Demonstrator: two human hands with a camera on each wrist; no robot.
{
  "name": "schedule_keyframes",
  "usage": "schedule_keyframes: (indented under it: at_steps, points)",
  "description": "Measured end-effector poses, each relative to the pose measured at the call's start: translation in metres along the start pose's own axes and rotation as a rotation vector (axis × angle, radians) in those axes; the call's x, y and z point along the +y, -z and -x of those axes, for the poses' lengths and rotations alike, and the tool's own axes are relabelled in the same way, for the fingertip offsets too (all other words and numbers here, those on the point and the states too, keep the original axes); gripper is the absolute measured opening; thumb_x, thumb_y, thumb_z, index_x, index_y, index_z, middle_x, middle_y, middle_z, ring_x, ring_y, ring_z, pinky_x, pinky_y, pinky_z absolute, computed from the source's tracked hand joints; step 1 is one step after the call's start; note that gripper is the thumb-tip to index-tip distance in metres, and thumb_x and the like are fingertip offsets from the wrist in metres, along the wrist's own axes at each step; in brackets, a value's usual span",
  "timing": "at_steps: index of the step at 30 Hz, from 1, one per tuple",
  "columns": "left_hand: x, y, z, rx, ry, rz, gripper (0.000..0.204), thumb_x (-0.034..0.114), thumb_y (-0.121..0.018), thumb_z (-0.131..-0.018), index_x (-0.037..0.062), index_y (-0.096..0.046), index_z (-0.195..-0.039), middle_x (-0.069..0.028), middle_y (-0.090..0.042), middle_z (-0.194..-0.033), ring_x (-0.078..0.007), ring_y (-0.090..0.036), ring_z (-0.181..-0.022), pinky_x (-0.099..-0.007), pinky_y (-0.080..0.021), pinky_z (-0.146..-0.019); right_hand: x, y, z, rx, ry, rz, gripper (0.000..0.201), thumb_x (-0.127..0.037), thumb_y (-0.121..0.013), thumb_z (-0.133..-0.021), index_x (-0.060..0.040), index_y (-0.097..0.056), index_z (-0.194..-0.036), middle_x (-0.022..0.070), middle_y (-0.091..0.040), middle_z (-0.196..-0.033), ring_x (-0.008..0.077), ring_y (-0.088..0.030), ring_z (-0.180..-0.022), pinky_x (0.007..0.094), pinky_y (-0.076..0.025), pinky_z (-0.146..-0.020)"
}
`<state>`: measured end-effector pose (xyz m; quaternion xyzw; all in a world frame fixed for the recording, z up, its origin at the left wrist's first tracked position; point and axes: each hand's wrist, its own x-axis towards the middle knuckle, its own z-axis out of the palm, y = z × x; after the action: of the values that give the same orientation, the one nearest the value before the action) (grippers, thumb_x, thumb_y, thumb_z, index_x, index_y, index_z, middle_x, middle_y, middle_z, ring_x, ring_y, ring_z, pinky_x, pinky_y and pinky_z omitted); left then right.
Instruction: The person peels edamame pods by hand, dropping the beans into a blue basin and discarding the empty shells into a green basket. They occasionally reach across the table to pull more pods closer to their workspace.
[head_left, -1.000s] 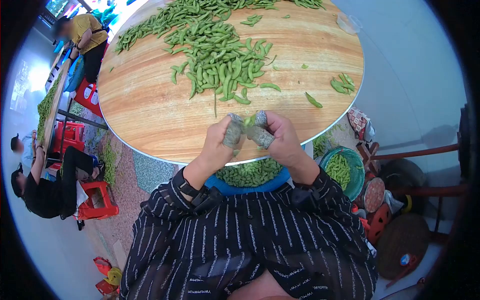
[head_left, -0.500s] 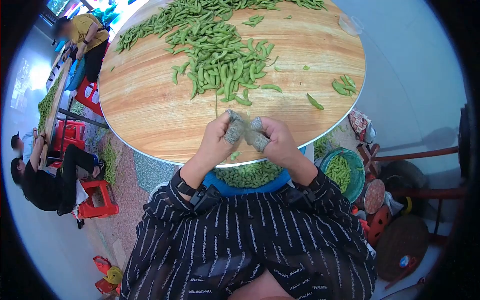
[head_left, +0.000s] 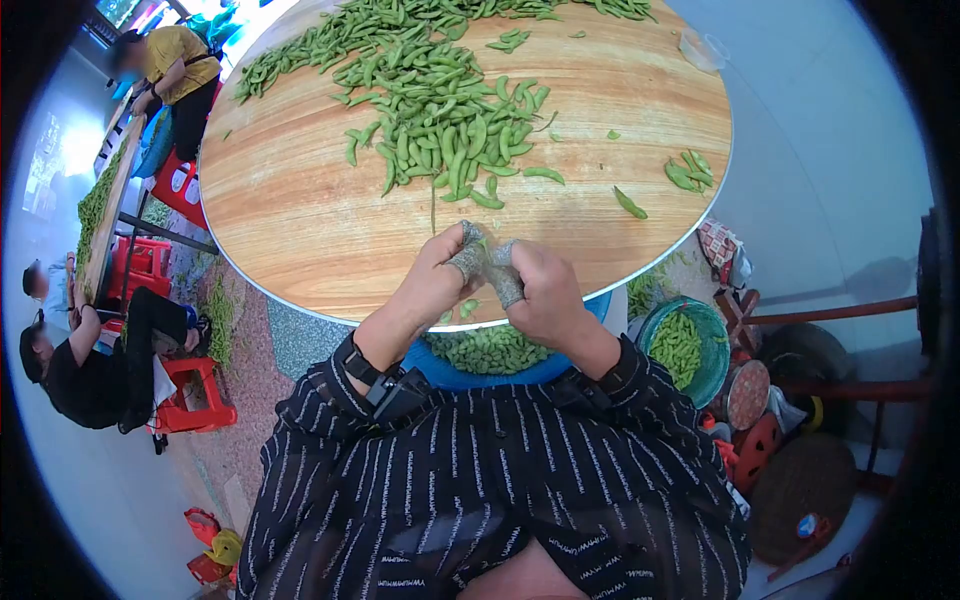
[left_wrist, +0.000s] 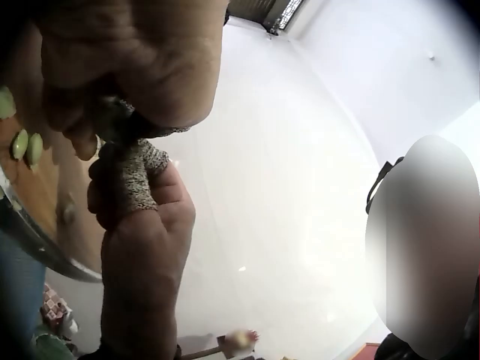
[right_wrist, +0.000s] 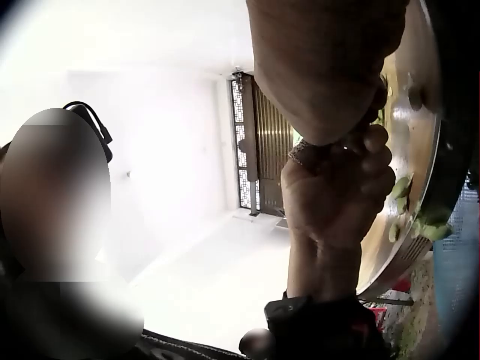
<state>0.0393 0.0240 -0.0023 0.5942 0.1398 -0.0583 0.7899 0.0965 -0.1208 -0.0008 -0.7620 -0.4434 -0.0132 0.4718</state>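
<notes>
In the head view my left hand (head_left: 446,272) and right hand (head_left: 546,290) meet over the table's near edge, thumbs and forefingers wrapped in grey knitted sleeves. Their curled fingertips pinch a green soybean pod (head_left: 483,243) from both sides; most of it is hidden and the spot is blurred. Just below lie shelled beans (head_left: 467,309) at the table rim. Under the edge, a blue basin (head_left: 430,366) holds many shelled green beans. A large heap of pods (head_left: 440,130) spreads beyond the hands. The left wrist view shows the right hand (left_wrist: 142,225) under the left.
A round wooden table (head_left: 290,220) fills the front. Loose pods (head_left: 630,203) and a clear plastic cup (head_left: 703,50) are at its right. A green basket (head_left: 722,345) of pods stands on the floor to the right. Other people sit at a second table (head_left: 105,225) on the left.
The pod that showed between the fingertips is now mostly covered. The right hand has turned inward, its thumb pointing lower, and shelled beans have appeared at the table edge below the hands.
</notes>
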Motion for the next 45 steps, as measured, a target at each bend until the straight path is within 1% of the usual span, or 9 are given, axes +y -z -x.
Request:
schedule_keyframes:
  at_steps: [4, 13, 16, 21, 28, 34, 36, 41, 45]
  points:
    - [0.000, 0.001, 0.000, -0.020, -0.005, 0.051, 0.005, 0.008, -0.045, -0.083, 0.0066, -0.047, -0.088, -0.0028, -0.050, -0.071, -0.0084, -0.045, -0.053, -0.0201, -0.036, -0.046, 0.006, -0.002, 0.002, 0.012, -0.092, -0.110, 0.013, -0.003, -0.053, -0.066, -0.0013, -0.045, -0.076, 0.0156, -0.050, -0.066, 0.0355, -0.050, -0.063, 0.0428, -0.038, -0.054]
    - [0.015, -0.001, 0.000, 0.104, 0.129, 0.053, 0.018, -0.004, -0.038, -0.078, 0.0022, -0.049, -0.092, -0.0034, -0.052, -0.065, -0.0072, -0.044, -0.050, -0.0195, -0.035, -0.043, 0.005, -0.007, -0.001, 0.002, 0.213, 0.206, 0.019, 0.002, -0.052, -0.055, -0.0030, -0.042, -0.070, 0.0130, -0.045, -0.065, 0.0311, -0.050, -0.059, 0.0385, -0.040, -0.051]
    - [0.010, -0.001, -0.005, 0.133, 0.092, 0.101, 0.020, -0.006, -0.039, -0.077, 0.0016, -0.049, -0.092, -0.0037, -0.052, -0.065, -0.0077, -0.045, -0.050, -0.0196, -0.035, -0.043, 0.009, -0.009, -0.004, 0.048, 0.140, 0.107, 0.016, 0.002, -0.053, -0.058, -0.0017, -0.045, -0.071, 0.0150, -0.047, -0.066, 0.0326, -0.050, -0.061, 0.0364, -0.040, -0.051]
    - [0.008, -0.007, 0.002, 0.116, 0.023, 0.086, 0.019, -0.007, -0.047, -0.075, 0.0004, -0.050, -0.092, -0.0040, -0.054, -0.068, -0.0067, -0.044, -0.052, -0.0182, -0.033, -0.045, 0.015, -0.003, -0.004, -0.015, -0.400, -0.673, 0.010, 0.005, -0.050, -0.070, 0.0013, -0.052, -0.079, 0.0060, -0.053, -0.068, 0.0120, -0.049, -0.061, 0.0245, -0.039, -0.056]
    - [0.000, -0.003, 0.001, 0.060, -0.044, -0.058, 0.020, -0.004, -0.052, -0.074, 0.0002, -0.050, -0.093, -0.0014, -0.053, -0.071, -0.0045, -0.045, -0.056, -0.0163, -0.033, -0.047, 0.015, -0.007, 0.001, -0.002, -0.322, -0.690, 0.011, 0.006, -0.050, -0.072, 0.0016, -0.052, -0.082, 0.0021, -0.052, -0.068, 0.0078, -0.046, -0.063, 0.0231, -0.039, -0.057]
    - [-0.001, -0.004, 0.005, 0.109, -0.296, -0.555, 0.019, 0.000, -0.057, -0.072, 0.0035, -0.054, -0.090, -0.0018, -0.053, -0.070, -0.0083, -0.049, -0.057, -0.0220, -0.039, -0.049, 0.030, 0.025, -0.001, 0.166, -0.277, -0.360, 0.013, 0.004, -0.051, -0.072, 0.0012, -0.053, -0.084, 0.0045, -0.053, -0.067, 0.0089, -0.047, -0.062, 0.0235, -0.040, -0.057]
    - [0.016, -0.003, 0.008, 0.048, -0.653, -1.134, 0.020, 0.003, -0.058, -0.071, 0.0071, -0.055, -0.091, -0.0084, -0.055, -0.082, -0.0231, -0.055, -0.067, -0.0311, -0.044, -0.056, 0.055, 0.053, -0.003, 0.173, -0.311, -0.136, 0.015, 0.003, -0.051, -0.072, 0.0027, -0.053, -0.086, 0.0093, -0.056, -0.069, 0.0117, -0.051, -0.063, 0.0251, -0.041, -0.057]
    - [0.034, -0.005, -0.026, 0.229, -0.698, -1.353, 0.018, 0.017, -0.061, -0.071, 0.0083, -0.058, -0.087, -0.0126, -0.054, -0.078, -0.0315, -0.054, -0.069, -0.0384, -0.043, -0.057, 0.059, 0.080, 0.003, 0.256, -0.393, 0.057, 0.019, 0.003, -0.052, -0.070, 0.0042, -0.054, -0.089, 0.0156, -0.059, -0.075, 0.0162, -0.057, -0.068, 0.0273, -0.043, -0.060]
    - [0.028, -0.001, -0.055, 0.203, -0.636, -1.467, 0.020, 0.020, -0.060, -0.070, 0.0024, -0.053, -0.076, -0.0153, -0.055, -0.071, -0.0331, -0.054, -0.067, -0.0414, -0.042, -0.056, 0.050, 0.066, 0.010, 0.243, -0.357, -0.131, 0.019, 0.002, -0.053, -0.072, 0.0047, -0.054, -0.091, 0.0144, -0.059, -0.077, 0.0146, -0.056, -0.070, 0.0258, -0.044, -0.065]
